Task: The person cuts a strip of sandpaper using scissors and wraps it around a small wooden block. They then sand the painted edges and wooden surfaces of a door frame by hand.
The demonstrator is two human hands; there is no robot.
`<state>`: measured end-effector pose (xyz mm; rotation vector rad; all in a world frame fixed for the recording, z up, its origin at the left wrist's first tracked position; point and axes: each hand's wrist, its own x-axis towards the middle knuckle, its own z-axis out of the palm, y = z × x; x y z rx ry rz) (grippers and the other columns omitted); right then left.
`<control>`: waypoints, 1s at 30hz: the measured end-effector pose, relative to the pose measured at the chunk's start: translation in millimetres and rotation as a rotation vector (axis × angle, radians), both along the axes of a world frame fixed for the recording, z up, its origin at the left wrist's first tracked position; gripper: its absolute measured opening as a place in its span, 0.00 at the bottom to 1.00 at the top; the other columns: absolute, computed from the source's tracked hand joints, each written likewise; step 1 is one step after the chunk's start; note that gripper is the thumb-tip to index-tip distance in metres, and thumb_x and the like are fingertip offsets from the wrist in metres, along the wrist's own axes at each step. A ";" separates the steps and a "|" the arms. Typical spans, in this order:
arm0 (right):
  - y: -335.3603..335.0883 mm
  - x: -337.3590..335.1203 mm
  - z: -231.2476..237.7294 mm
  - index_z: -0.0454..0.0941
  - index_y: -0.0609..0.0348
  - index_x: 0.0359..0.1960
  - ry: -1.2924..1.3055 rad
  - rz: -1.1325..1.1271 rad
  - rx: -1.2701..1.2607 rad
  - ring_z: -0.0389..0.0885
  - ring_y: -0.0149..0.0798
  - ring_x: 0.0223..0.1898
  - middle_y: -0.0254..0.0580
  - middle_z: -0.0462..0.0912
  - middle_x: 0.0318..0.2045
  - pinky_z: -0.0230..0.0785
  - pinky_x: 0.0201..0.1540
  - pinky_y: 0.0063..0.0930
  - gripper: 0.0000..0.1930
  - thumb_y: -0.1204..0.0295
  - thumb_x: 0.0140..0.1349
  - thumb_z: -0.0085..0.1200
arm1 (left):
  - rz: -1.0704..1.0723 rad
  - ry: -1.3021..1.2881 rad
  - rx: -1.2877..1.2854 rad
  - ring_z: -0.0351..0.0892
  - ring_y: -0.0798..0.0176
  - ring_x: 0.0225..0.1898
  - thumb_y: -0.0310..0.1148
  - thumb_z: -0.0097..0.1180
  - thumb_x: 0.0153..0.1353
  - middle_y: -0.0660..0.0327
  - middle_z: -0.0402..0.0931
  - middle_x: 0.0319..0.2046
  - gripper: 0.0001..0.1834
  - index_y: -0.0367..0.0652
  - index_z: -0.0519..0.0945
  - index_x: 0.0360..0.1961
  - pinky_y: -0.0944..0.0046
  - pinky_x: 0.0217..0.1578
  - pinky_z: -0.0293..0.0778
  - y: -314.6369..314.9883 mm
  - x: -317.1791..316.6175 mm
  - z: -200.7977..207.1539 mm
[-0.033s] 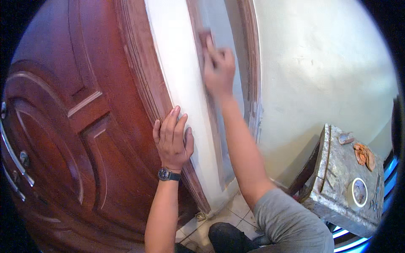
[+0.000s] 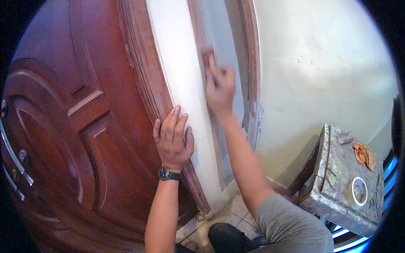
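My left hand (image 2: 172,143), a watch (image 2: 168,173) on its wrist, rests with fingers stretched out against the white wall strip (image 2: 179,67) and the edge of the brown door frame (image 2: 141,63). Higher and to the right, my right hand (image 2: 222,90) is slightly blurred by motion. Its fingers press a small reddish-brown piece of sandpaper (image 2: 208,56) against the narrow brown wooden frame (image 2: 195,21) beside a grey-blue pane (image 2: 217,29). The palm side of that hand is hidden.
A carved red-brown door (image 2: 101,143) with a metal handle (image 2: 16,152) fills the left. At right stands a worn table (image 2: 333,185) bearing a tape roll (image 2: 352,198), an orange cloth (image 2: 360,154) and scissors (image 2: 375,204). Floor tiles (image 2: 238,206) lie below.
My right hand has slid down along the wooden frame with the sandpaper. My left hand stays in the same place.
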<state>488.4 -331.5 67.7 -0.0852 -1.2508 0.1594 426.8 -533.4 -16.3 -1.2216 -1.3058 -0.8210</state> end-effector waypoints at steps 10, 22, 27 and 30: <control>3.9 2.2 50.4 0.86 0.52 0.67 0.033 -0.114 0.073 0.75 0.51 0.40 0.50 0.76 0.37 0.71 0.48 0.43 0.27 0.79 0.65 0.66 | 0.006 -0.005 -0.008 0.72 0.57 0.76 0.35 0.62 0.71 0.59 0.74 0.75 0.25 0.51 0.78 0.69 0.48 0.82 0.50 3.0 2.6 0.2; -20.4 13.7 -83.6 0.85 0.49 0.70 -0.101 -0.009 -0.045 0.76 0.46 0.41 0.48 0.77 0.38 0.72 0.46 0.38 0.30 0.82 0.66 0.66 | -0.047 -0.025 -0.008 0.72 0.59 0.76 0.35 0.62 0.70 0.59 0.75 0.74 0.26 0.51 0.79 0.69 0.47 0.82 0.50 4.0 3.8 -4.4; 1.9 -1.1 103.4 0.87 0.50 0.67 0.014 -0.038 0.075 0.75 0.49 0.41 0.50 0.77 0.37 0.70 0.50 0.43 0.25 0.78 0.67 0.66 | -0.023 -0.018 -0.002 0.72 0.59 0.76 0.35 0.63 0.69 0.60 0.76 0.74 0.26 0.50 0.79 0.68 0.48 0.82 0.49 1.5 2.1 -1.4; 12.3 4.1 133.2 0.88 0.50 0.65 0.009 -0.020 0.089 0.75 0.49 0.41 0.49 0.77 0.37 0.70 0.50 0.43 0.23 0.76 0.67 0.66 | -0.046 -0.042 -0.011 0.72 0.60 0.76 0.34 0.64 0.68 0.61 0.76 0.74 0.27 0.51 0.79 0.68 0.48 0.82 0.49 6.7 5.9 -3.8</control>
